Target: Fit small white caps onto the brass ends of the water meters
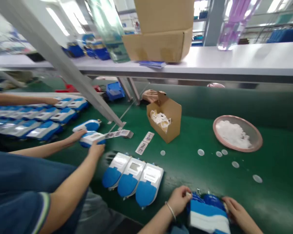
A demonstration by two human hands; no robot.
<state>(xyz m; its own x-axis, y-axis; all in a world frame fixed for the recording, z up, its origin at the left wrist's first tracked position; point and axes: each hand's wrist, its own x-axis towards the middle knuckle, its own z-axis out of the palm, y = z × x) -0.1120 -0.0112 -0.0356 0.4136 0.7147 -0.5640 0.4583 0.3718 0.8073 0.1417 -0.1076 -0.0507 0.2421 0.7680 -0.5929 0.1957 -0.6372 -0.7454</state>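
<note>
At the bottom edge my left hand (180, 199), with a thin bracelet on the wrist, and my right hand (235, 210) grip a blue-and-white meter unit (207, 216) from both sides. My left fingers are curled at its top left corner, where a small white piece shows. My right fingers wrap around its right end. Three more blue-and-white meter units (133, 178) lie side by side on the green mat (190, 165), just left of my hands.
A co-worker's two arms (70, 182) reach in from the left and hold another unit (91, 138) with a label strip (118, 134). An open carton (164, 118), a pink bowl of white discs (237, 132), loose discs (235, 164) and rows of units (36, 118) lie around.
</note>
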